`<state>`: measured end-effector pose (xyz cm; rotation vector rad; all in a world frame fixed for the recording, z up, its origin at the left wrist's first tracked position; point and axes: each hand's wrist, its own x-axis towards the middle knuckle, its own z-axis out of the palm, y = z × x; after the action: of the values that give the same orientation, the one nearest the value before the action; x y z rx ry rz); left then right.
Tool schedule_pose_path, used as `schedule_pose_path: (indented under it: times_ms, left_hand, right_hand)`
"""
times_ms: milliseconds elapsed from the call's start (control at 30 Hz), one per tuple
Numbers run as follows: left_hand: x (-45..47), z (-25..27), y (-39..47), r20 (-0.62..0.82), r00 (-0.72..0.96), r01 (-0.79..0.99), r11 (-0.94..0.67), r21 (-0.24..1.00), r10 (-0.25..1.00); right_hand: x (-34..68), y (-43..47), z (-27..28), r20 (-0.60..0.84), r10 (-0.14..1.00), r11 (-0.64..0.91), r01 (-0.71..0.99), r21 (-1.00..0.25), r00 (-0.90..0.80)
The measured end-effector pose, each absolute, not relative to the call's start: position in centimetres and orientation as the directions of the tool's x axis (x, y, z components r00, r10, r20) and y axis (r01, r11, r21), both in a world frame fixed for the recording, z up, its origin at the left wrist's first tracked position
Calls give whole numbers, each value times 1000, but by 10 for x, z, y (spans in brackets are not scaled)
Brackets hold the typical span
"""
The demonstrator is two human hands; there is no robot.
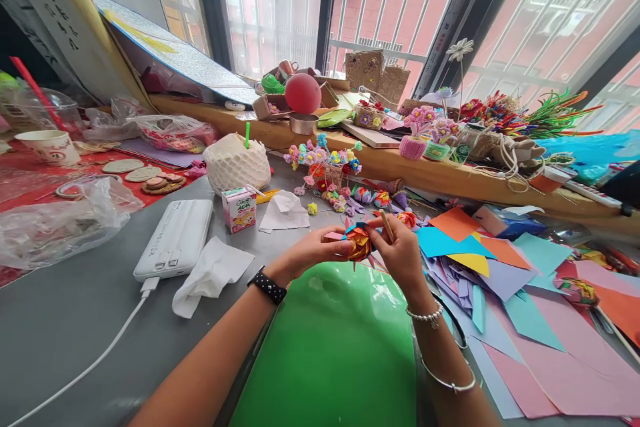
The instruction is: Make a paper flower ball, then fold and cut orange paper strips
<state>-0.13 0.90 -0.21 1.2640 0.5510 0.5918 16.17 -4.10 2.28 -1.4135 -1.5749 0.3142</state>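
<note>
My left hand (pixel 320 247) is closed on a folded paper flower (pixel 357 243), with orange-yellow petals and blue and pink tips. From the right, my right hand (pixel 400 247) pinches the flower's edge. A short wooden stick (pixel 386 225) is also gripped in the right hand's fingers. Both hands are raised over a glossy green board or folder (pixel 330 347). Just beyond them, another orange-red paper flower (pixel 407 219) is partly hidden by the right hand. The underside of the held flower cannot be seen.
Coloured paper sheets (pixel 550 360) spread over the right side. To the left are a white power bank (pixel 175 237) with its cable, crumpled tissue (pixel 215 273) and a pink drink carton (pixel 239 209). Fuzzy flowers (pixel 325 170) stand behind the hands, before the cluttered wooden sill (pixel 310 147).
</note>
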Motion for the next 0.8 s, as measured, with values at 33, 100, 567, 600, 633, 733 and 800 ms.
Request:
schedule_pose_path:
  times_ms: [33, 100, 567, 600, 633, 733, 800]
  left_hand:
    - [-1, -2, 9, -54, 731, -95, 180, 979, 681]
    - [-2, -1, 8, -54, 720, -60, 139, 988, 692]
    - [-3, 7, 6, -67, 673, 51, 45, 998, 737]
    - [-3, 7, 6, -71, 676, 48, 52, 997, 733]
    - [-3, 7, 6, -75, 678, 44, 62, 997, 731]
    - [-3, 7, 6, -89, 676, 30, 93, 995, 732]
    - [-2, 7, 6, -100, 675, 22, 116, 993, 731]
  right_hand:
    - [162, -41, 23, 465, 879, 305, 621, -722, 108]
    - [164, -40, 24, 450, 891, 320, 620, -717, 61]
    - [166, -39, 24, 443, 896, 312, 742, -593, -22]
    - [165, -39, 24, 459, 888, 320, 753, -575, -27]
    - [164, -39, 23, 472, 881, 330, 761, -559, -36]
    - [162, -38, 21, 491, 869, 353, 771, -531, -60]
    - [162, -38, 19, 492, 868, 354, 773, -526, -62]
